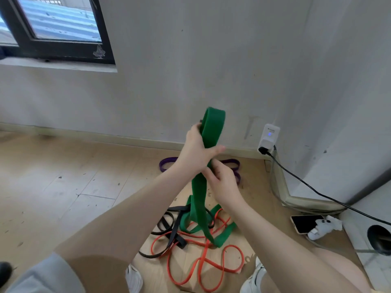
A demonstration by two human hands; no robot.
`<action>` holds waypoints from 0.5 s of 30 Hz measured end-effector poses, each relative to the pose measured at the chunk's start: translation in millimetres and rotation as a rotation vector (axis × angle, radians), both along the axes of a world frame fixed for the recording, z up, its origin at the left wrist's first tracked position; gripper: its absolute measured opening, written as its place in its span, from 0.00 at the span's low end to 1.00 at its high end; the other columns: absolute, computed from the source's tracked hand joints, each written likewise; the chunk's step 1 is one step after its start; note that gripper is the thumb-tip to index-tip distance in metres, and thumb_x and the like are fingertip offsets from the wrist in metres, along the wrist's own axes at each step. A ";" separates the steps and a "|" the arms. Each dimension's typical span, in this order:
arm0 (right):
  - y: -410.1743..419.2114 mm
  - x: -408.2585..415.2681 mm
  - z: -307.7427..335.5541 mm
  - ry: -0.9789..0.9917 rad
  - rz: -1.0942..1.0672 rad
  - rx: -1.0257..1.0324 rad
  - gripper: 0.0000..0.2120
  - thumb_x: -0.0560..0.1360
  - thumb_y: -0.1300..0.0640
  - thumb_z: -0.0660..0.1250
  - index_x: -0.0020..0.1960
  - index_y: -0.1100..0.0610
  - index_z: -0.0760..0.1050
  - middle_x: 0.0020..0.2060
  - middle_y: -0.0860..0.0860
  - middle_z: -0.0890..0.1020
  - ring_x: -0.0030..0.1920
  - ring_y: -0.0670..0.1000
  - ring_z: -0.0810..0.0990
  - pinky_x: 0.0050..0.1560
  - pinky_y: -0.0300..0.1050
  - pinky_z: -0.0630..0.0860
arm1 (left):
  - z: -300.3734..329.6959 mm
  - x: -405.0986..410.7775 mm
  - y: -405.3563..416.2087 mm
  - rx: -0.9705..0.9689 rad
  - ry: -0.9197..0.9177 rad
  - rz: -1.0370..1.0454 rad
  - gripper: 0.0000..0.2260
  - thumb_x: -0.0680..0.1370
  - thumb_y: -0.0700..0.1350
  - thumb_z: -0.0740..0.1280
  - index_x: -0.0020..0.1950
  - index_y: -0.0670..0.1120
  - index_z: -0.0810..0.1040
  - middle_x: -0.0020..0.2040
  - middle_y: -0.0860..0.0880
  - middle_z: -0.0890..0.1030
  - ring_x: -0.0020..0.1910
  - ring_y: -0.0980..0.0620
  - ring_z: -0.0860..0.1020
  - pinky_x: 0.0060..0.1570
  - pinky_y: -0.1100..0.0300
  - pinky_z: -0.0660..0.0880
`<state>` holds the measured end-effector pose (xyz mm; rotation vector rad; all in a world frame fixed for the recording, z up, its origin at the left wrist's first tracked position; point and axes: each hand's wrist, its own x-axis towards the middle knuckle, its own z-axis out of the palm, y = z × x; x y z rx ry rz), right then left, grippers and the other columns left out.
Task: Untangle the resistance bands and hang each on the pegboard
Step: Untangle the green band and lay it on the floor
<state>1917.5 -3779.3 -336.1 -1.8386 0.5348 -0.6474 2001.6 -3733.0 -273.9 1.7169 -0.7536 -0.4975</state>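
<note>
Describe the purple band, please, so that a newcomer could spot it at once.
Find the white charger plugged in low on the wall. Left of it, by the skirting, the purple band lies alone on the floor behind both hands, apart from the green, black and orange tangle.

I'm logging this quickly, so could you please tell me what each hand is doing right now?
Left hand: closed around the green band, lifting its upper loop.
Right hand: closed on the same green band, just below the left hand.

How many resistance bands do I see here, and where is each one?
4. Green band held up in both hands; black band and orange band tangled on the floor below; purple band by the wall. More may be hidden.
</note>
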 end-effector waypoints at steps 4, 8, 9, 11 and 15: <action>-5.4 -2.1 5.5 -0.088 -0.005 0.210 0.09 0.80 0.57 0.59 0.52 0.52 0.77 0.45 0.50 0.83 0.46 0.46 0.82 0.48 0.41 0.80 | -17.2 6.1 12.4 -0.032 0.195 -0.081 0.44 0.71 0.49 0.73 0.76 0.54 0.46 0.65 0.50 0.72 0.63 0.50 0.73 0.64 0.50 0.71; -21.2 3.1 19.5 -0.117 -0.130 0.436 0.08 0.79 0.57 0.60 0.48 0.52 0.78 0.45 0.51 0.84 0.49 0.52 0.82 0.50 0.47 0.79 | -47.4 4.4 33.0 0.115 0.089 -0.184 0.25 0.76 0.48 0.66 0.71 0.45 0.64 0.61 0.53 0.77 0.61 0.55 0.75 0.63 0.56 0.71; -24.7 6.2 23.6 -0.119 -0.152 0.466 0.08 0.79 0.57 0.61 0.48 0.52 0.79 0.44 0.50 0.84 0.48 0.53 0.81 0.50 0.49 0.79 | -54.6 3.0 35.5 0.129 0.058 -0.177 0.20 0.76 0.47 0.67 0.67 0.46 0.69 0.58 0.53 0.79 0.58 0.55 0.77 0.62 0.55 0.73; -29.0 13.0 33.5 -0.114 -0.174 0.505 0.07 0.78 0.57 0.62 0.47 0.53 0.79 0.42 0.50 0.83 0.47 0.53 0.81 0.50 0.50 0.79 | -63.6 -1.4 37.9 0.087 0.074 -0.135 0.16 0.75 0.44 0.68 0.63 0.46 0.73 0.54 0.52 0.81 0.54 0.57 0.79 0.59 0.53 0.76; -32.2 24.7 50.0 -0.144 -0.182 0.611 0.06 0.77 0.55 0.65 0.44 0.55 0.78 0.41 0.53 0.83 0.45 0.54 0.81 0.47 0.50 0.79 | -62.6 -10.4 33.1 -0.064 0.043 -0.002 0.15 0.74 0.40 0.69 0.60 0.48 0.75 0.52 0.53 0.82 0.51 0.57 0.80 0.54 0.55 0.78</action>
